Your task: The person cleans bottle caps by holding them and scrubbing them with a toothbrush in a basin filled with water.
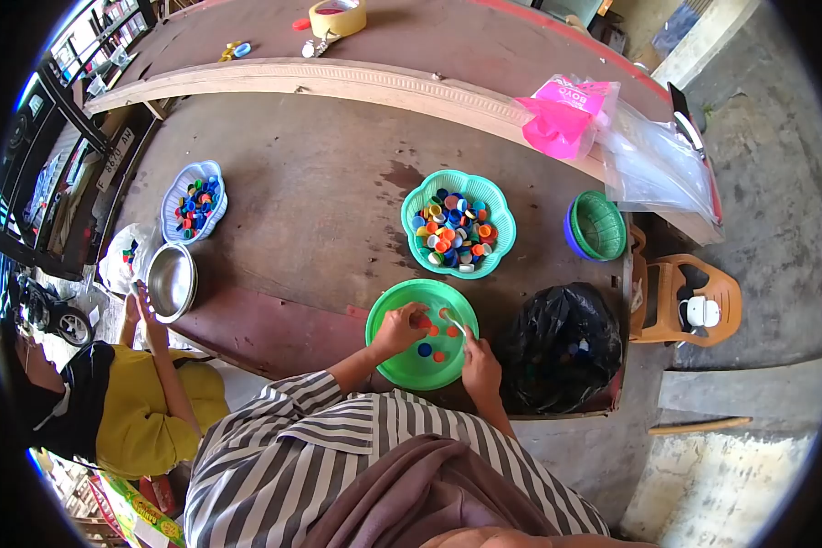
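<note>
In front of me on the table stands a round green basin point(388, 365) with a few red-orange bottle caps point(439, 356) and a blue bottle cap point(425, 350) in it. Over its left side, my left hand point(396, 332) is closed on a red bottle cap point(420, 321). At the right rim, my right hand point(481, 367) grips a thin white stick-like tool point(456, 319) whose tip reaches over the basin; its exact kind is unclear. Just beyond the basin sits a turquoise scalloped basket point(413, 203) full of mixed-colour caps.
A black plastic bag point(557, 352) holding caps sits right of the basin. Beyond are stacked small baskets point(598, 224) and plastic packaging point(653, 160). At left, another person point(160, 393) sits by metal bowls point(172, 279) and a pale blue basket point(212, 173). A wooden strip point(365, 82) crosses behind.
</note>
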`<state>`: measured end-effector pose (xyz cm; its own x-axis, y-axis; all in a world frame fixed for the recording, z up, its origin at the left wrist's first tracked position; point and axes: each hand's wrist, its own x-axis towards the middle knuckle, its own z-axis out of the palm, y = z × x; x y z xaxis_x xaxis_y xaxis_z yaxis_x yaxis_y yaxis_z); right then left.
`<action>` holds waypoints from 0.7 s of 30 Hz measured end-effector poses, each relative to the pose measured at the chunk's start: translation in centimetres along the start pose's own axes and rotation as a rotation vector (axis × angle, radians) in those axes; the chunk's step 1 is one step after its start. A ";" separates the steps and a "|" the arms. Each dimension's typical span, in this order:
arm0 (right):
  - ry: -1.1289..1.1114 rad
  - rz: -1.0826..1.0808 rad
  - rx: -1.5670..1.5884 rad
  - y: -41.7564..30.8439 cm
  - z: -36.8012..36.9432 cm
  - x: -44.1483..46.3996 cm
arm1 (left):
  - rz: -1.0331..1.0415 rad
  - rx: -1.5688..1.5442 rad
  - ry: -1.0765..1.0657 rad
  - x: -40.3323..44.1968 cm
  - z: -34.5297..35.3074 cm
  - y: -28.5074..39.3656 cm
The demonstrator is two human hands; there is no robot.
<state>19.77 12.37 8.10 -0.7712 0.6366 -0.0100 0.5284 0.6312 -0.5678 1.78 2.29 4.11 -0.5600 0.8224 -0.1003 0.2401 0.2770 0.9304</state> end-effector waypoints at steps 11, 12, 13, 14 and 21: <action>0.086 -0.112 0.117 -1.3 1.2 -1.9 | -0.328 -1.100 -0.112 -2.1 1.0 -1.2; 0.028 -0.071 0.081 -1.4 1.3 -2.0 | -0.308 -1.171 -0.136 -2.2 1.0 -1.1; -0.033 -0.029 0.044 -1.4 1.2 -2.2 | -0.302 -1.172 -0.138 -2.5 1.1 -1.1; -0.030 -0.033 0.040 -1.4 1.1 -2.2 | -0.330 -1.166 -0.118 -2.8 1.2 -1.1; -0.065 -0.048 0.052 -2.3 0.3 -2.8 | -0.308 -1.177 -0.105 -3.3 0.9 -1.5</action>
<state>20.63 8.98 9.13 -0.8172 0.5753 -0.0343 0.4728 0.6352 -0.6107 3.99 -0.36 2.70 -0.3869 0.8530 -0.3502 -0.7862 -0.1067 0.6086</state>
